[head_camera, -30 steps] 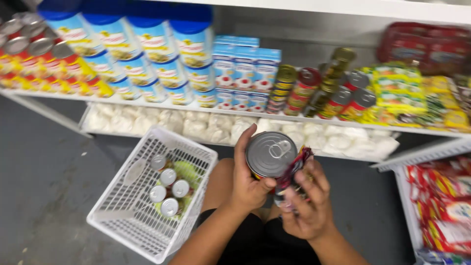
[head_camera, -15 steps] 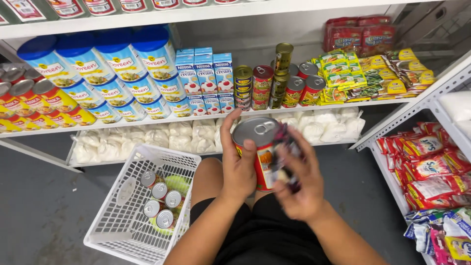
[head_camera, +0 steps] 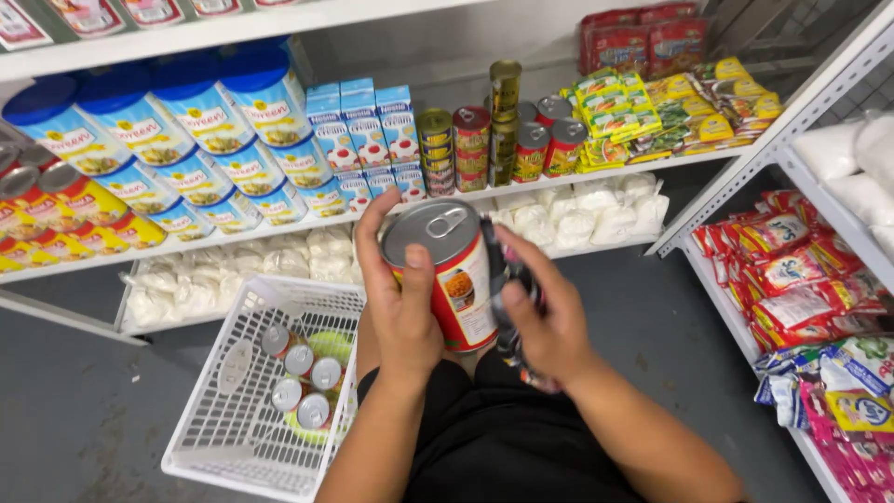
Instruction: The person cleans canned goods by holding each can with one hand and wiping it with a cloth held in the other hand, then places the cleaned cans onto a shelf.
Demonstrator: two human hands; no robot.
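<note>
So the left hand (head_camera: 402, 312) has its grip wrapped around a big red can (head_camera: 453, 270) with a silver pull-tab lid, thumb lying up the near side and fingers curled round the far left of it. The can sits upright, about mid-scene, held over the person's lap. The right hand (head_camera: 549, 321) is just right of the can, its grip closed around a dark crinkly packet (head_camera: 510, 289) that's pressed right against the can's side. Can't really tell what the packet is, too blurry.

Down on the floor at the near left there's a white plastic basket (head_camera: 223, 410) with a handful of small silver-topped tins (head_camera: 303, 377) lying on something green inside it.

Far side is a white shelf (head_camera: 233, 237) loaded with stuff: big blue-lidded tubs (head_camera: 200, 116) on the left, small blue-and-white cartons (head_camera: 368, 126) next to them, stacked little cans (head_camera: 489, 130) in the middle, yellow-green packets (head_camera: 633, 107) further right. Bags of something white (head_camera: 559, 219) sit on the lower level. On the right, another rack holds red snack packets (head_camera: 801, 270).
</note>
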